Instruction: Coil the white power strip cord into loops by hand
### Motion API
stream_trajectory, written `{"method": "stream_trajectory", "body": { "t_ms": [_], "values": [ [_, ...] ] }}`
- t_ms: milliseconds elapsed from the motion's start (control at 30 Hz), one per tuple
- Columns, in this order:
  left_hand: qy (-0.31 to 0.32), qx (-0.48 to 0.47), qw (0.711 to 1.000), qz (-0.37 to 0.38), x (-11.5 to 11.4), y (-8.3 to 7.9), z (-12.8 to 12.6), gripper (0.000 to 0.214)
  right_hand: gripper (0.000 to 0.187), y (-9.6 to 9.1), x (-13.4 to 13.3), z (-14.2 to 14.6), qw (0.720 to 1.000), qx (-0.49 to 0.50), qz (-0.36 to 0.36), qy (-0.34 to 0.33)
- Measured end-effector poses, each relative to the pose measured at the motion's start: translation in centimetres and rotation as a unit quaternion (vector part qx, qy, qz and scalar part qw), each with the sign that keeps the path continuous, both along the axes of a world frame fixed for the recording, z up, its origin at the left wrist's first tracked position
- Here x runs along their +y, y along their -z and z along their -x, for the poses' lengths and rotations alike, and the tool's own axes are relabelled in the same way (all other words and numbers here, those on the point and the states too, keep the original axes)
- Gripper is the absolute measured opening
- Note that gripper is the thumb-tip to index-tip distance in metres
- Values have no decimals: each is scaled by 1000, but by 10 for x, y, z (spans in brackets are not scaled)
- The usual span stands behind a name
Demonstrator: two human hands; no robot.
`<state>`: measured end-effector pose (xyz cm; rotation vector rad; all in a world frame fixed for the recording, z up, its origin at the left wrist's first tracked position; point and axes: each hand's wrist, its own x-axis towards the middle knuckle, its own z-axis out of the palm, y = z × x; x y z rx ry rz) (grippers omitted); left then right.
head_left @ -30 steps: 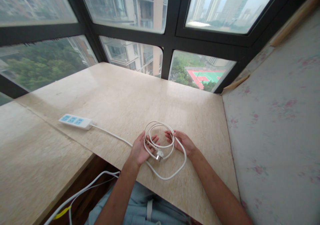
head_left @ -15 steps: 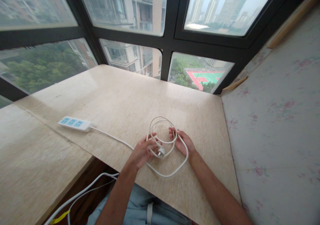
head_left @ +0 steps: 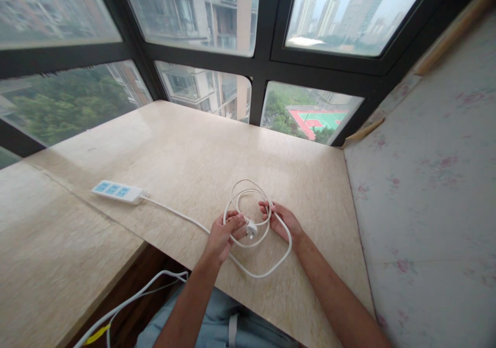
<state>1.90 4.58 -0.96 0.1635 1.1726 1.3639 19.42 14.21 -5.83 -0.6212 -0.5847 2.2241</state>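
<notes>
A white power cord (head_left: 267, 274) lies in loose loops between my hands, over the stone-patterned sill. My left hand (head_left: 226, 234) is closed on the left side of the loops, thumb over the cord. Just right of its fingertips is the cord's white plug (head_left: 251, 228), prongs facing down toward me. My right hand (head_left: 282, 220) grips the right side of the loops, the strands passing between thumb and fingers. From the coil the cord runs left to a white power strip (head_left: 118, 191) with blue socket faces, which lies flat on the sill.
The stone-patterned sill (head_left: 186, 146) reaches back to dark-framed windows (head_left: 263, 64). A flower-papered wall (head_left: 422, 198) bounds it at the right. Below the front edge, at lower left, hangs another white cable (head_left: 127, 297) with a yellow tag (head_left: 96, 334).
My left hand's fingers have closed more tightly on the loops. The plug has turned and shifted slightly up and right. My right hand stays nearly in place, and the power strip has barely moved.
</notes>
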Motion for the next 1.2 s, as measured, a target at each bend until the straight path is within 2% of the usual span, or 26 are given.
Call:
{"method": "stream_trajectory", "body": {
  "t_ms": [267,467,600,800,1033,1200],
  "values": [
    [16,119,993,9,-2,3,-3,39,19,0,-1,-5,998,10,13,-53],
    [-36,187,982,-12,-1,-2,-3,44,16,-2,-2,-6,998,20,26,-60],
    [-30,119,992,-6,-1,-5,-2,45,17,-4,-2,-6,998,21,23,-60],
    [-58,50,997,4,0,-7,-1,39,16,-4,-3,-5,997,9,16,-69],
    [-102,-51,993,30,3,-10,4,15,14,-5,-4,-5,998,-8,-7,-67],
    [-85,-95,990,55,4,-19,3,15,13,-8,-6,-5,996,-26,-30,-80]
  ]
}}
